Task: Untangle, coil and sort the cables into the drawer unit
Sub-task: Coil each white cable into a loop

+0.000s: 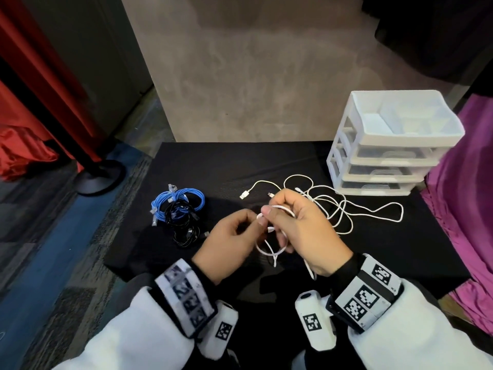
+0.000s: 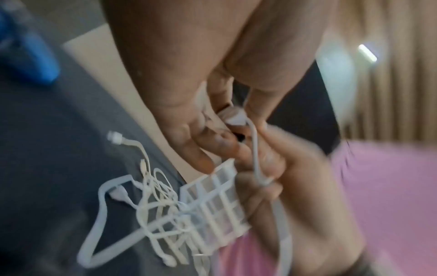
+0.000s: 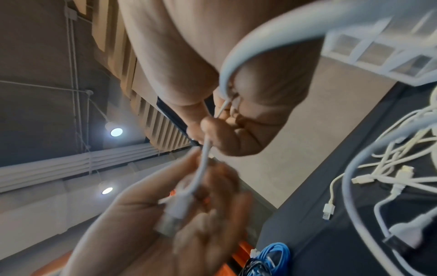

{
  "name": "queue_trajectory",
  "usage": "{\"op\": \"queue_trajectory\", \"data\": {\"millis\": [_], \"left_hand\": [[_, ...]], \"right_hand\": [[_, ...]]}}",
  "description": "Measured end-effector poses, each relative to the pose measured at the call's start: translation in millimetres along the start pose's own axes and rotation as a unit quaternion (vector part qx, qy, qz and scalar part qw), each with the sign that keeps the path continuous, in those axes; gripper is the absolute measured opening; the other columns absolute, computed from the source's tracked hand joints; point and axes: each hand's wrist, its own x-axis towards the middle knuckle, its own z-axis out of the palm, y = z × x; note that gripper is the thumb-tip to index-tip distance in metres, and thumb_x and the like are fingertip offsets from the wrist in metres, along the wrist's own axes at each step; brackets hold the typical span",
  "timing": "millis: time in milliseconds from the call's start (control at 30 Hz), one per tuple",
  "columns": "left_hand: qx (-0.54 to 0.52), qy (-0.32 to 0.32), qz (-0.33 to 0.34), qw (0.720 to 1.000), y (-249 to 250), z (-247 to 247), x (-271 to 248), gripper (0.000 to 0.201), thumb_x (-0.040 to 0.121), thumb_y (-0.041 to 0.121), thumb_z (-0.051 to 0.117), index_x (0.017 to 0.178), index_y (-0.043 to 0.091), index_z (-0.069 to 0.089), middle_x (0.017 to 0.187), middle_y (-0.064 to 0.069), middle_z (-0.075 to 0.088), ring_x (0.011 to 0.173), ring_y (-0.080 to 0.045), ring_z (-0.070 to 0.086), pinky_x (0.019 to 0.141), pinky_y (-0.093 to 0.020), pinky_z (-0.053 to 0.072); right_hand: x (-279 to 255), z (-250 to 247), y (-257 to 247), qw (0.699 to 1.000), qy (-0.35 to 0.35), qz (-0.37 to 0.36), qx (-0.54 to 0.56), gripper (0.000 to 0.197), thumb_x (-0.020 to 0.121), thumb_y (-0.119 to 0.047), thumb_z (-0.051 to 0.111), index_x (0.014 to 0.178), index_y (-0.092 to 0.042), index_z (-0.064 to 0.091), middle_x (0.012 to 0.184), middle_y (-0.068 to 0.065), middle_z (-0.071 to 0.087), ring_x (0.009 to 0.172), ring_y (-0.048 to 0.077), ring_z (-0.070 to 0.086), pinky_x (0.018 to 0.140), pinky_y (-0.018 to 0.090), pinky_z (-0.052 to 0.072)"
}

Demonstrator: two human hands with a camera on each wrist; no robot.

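Two hands meet above the near middle of the black table [image 1: 213, 161]: your right hand [image 1: 304, 231] grips loops of a white cable [image 1: 272, 249], your left hand [image 1: 229, 244] pinches its plug end. Loose white cables [image 1: 344, 209] lie far right before the drawer unit [image 1: 354, 153]; blue and black coils [image 1: 177, 206] lie left.

Left wrist view, blurred. I am seeing my left hand [image 2: 189, 104] pinching the plug end of a white cable [image 2: 256, 158], which is running down across my right hand [image 2: 290, 186], whose fingers are curling round it. Below, a tangle of white cables [image 2: 151, 201] is lying on the dark table [image 2: 47, 168], just beside the white drawer unit [image 2: 217, 207].
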Motion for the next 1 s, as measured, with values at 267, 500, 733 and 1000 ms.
{"op": "queue_trajectory", "data": {"millis": [267, 500, 733, 1000], "left_hand": [[-0.425, -0.069, -0.180, 0.885, 24.3, -6.3, -13.2, 0.023, 0.098, 0.025, 0.059, 0.089, 0.005, 0.065, 0.087, -0.006, 0.069, 0.057, -0.005, 0.063, 0.066, -0.026, 0.061], [-0.373, -0.136, -0.169, 0.902, 33.4, -12.1, -16.4, 0.016, 0.101, 0.022, 0.050, 0.095, 0.011, 0.059, 0.089, -0.009, 0.071, 0.049, -0.005, 0.045, 0.059, -0.024, 0.052], [-0.464, -0.041, -0.068, 0.882, 42.7, -27.2, -1.7, 0.026, 0.108, 0.025, 0.038, 0.088, 0.013, 0.051, 0.130, -0.013, 0.069, 0.078, -0.005, 0.064, 0.074, -0.021, 0.059], [-0.291, 0.118, 0.019, 0.949, 24.8, -9.3, 13.4, 0.024, 0.111, 0.018, 0.036, 0.095, 0.009, 0.051, 0.135, -0.017, 0.063, 0.110, -0.034, 0.072, 0.091, -0.045, 0.060]], "right_hand": [[-2.4, -4.6, 2.0, 0.998, -0.045, -0.014, 0.050, 0.011, 0.102, -0.022, 0.065, 0.094, -0.016, 0.062, 0.078, 0.004, 0.066, 0.054, 0.018, 0.053, 0.044, 0.027, 0.042], [0.9, -10.8, 4.6, 0.997, -0.054, -0.032, 0.055, 0.011, 0.099, -0.024, 0.066, 0.096, -0.014, 0.071, 0.075, 0.007, 0.065, 0.055, 0.018, 0.057, 0.039, 0.028, 0.045], [0.9, -16.2, 36.3, 0.986, -0.007, -0.020, -0.163, 0.025, 0.108, -0.032, 0.056, 0.093, -0.018, 0.071, 0.060, -0.003, 0.053, 0.050, 0.008, 0.046, 0.053, 0.026, 0.037], [-23.0, 4.6, 14.4, 0.914, -0.071, -0.165, -0.363, 0.008, 0.101, -0.029, 0.061, 0.095, -0.024, 0.064, 0.063, -0.013, 0.053, 0.056, 0.005, 0.047, 0.058, 0.023, 0.037]]}}
